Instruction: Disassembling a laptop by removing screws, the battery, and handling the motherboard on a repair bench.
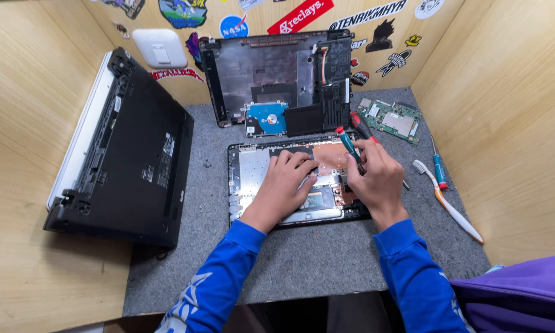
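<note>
Screwdriver (pixel 349 147): your right hand (pixel 376 176) is curled shut around its teal handle, tip hidden down by the chassis.
Left hand (pixel 285 185): your fingers lie spread and flat, pressing on the opened laptop chassis (pixel 256 169).
Chassis: under both your hands, flat on the grey tabletop (pixel 314 253).
Beyond your hands: a removed base cover (pixel 271 68) with a blue drive.
Right of your right hand: a toothbrush (pixel 450 206), well apart.
Left of your left hand: a closed black laptop (pixel 135 154).

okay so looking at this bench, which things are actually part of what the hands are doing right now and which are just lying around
In use:
left hand pressing on the opened laptop base
right hand holding a teal screwdriver over it

Lying about:
toothbrush
blue screwdriver
green circuit board
bottom cover with blue hard drive
closed black laptop
</note>
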